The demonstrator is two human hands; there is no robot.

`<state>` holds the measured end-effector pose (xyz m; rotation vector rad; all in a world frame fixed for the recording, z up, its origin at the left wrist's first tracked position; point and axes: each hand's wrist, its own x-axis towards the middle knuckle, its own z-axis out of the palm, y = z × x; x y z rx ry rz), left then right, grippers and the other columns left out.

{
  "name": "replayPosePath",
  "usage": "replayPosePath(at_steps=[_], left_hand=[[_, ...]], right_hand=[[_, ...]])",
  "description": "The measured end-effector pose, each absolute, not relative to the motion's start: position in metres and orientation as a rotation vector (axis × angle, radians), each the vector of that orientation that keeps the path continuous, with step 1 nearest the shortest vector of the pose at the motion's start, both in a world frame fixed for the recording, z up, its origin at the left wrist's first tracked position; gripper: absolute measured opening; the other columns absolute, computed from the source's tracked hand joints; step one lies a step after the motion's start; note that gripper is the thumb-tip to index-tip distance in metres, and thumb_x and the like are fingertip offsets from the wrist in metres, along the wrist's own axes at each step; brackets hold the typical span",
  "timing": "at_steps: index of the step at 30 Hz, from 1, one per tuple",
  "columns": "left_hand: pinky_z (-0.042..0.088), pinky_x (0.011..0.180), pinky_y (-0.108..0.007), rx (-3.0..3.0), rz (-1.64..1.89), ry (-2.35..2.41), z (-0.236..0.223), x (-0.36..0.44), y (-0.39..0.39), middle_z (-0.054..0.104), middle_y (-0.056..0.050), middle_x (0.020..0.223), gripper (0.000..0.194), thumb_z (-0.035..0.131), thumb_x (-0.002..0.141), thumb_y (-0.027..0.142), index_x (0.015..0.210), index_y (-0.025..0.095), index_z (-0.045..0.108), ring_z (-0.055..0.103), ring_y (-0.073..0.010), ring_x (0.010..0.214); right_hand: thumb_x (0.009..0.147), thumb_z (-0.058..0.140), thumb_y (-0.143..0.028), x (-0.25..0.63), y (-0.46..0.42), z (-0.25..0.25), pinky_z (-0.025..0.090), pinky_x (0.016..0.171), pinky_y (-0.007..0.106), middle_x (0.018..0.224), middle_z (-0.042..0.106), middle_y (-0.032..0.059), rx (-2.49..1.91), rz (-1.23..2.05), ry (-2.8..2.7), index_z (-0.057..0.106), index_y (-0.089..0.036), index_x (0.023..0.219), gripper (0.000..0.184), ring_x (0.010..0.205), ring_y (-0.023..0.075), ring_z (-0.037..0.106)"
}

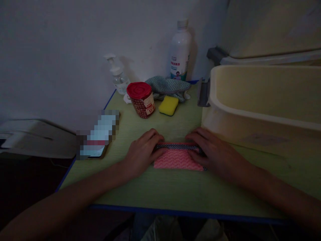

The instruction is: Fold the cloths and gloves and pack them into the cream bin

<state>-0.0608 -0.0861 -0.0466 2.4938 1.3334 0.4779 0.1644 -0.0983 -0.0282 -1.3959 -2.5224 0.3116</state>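
Observation:
A pink textured cleaning cloth [178, 159] with a dark checked border lies folded on the green table [140, 197]. My left hand [141, 154] pinches its far left corner between thumb and fingers. At the opposite corner, my right hand [213, 154] grips the cloth the same way, thumb on top of the pink face. The checked edge stretches in a line between both hands. Beyond the cloth sit a yellow sponge [169, 105] and a red roll of bags [141, 100] in a printed wrapper.
A large cream plastic bin [250, 124] stands on the right. At the back are a grey-blue cloth [167, 86], a white bottle [180, 50] and a pump bottle [119, 78] against the wall. A phone with a blurred screen [102, 134] rests near the left edge.

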Motion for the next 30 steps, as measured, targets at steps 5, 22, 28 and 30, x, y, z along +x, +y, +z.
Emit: replayPosePath(at_steps=[5, 22, 28, 30], left_hand=[[0.04, 0.061, -0.026, 2.377, 0.499, 1.359, -0.046, -0.062, -0.083, 0.054, 0.0, 0.082, 0.018, 0.062, 0.082, 0.033, 0.082, 0.017, 0.054, 0.052, -0.0149, 0.074], [0.036, 0.052, -0.02, 2.178, 0.624, 1.104, -0.036, -0.067, -0.075, 0.046, 0.002, 0.077, 0.015, 0.066, 0.076, 0.027, 0.076, 0.015, 0.058, 0.044, -0.0072, 0.059], [0.039, 0.056, -0.022, 2.221, 0.501, 1.163, -0.034, -0.066, -0.078, 0.049, 0.002, 0.076, 0.014, 0.064, 0.078, 0.028, 0.08, 0.015, 0.06, 0.047, -0.0085, 0.061], [0.041, 0.059, -0.023, 2.254, 0.454, 1.152, -0.033, -0.066, -0.078, 0.05, 0.001, 0.078, 0.012, 0.062, 0.08, 0.027, 0.083, 0.015, 0.063, 0.049, -0.0094, 0.064]], right_hand=[[0.079, 0.059, -0.013, 0.167, -0.096, -0.038, 0.049, 0.071, 0.037, 0.085, 0.058, 0.0097, -1.272, 0.234, -2.539, 0.063, -0.009, 0.093, 0.015, 0.082, 0.0231, 0.055], [0.078, 0.06, -0.009, 0.166, -0.098, -0.033, 0.047, 0.066, 0.032, 0.083, 0.055, 0.009, -1.175, 0.197, -2.489, 0.061, -0.012, 0.081, 0.005, 0.08, 0.0213, 0.052], [0.076, 0.063, -0.01, 0.167, -0.097, -0.033, 0.045, 0.062, 0.03, 0.077, 0.057, 0.0073, -1.205, 0.16, -2.522, 0.061, -0.012, 0.079, 0.004, 0.073, 0.0192, 0.052], [0.077, 0.062, -0.01, 0.166, -0.097, -0.033, 0.045, 0.061, 0.029, 0.076, 0.057, 0.0071, -1.201, 0.165, -2.53, 0.06, -0.012, 0.077, 0.004, 0.071, 0.0187, 0.052]])
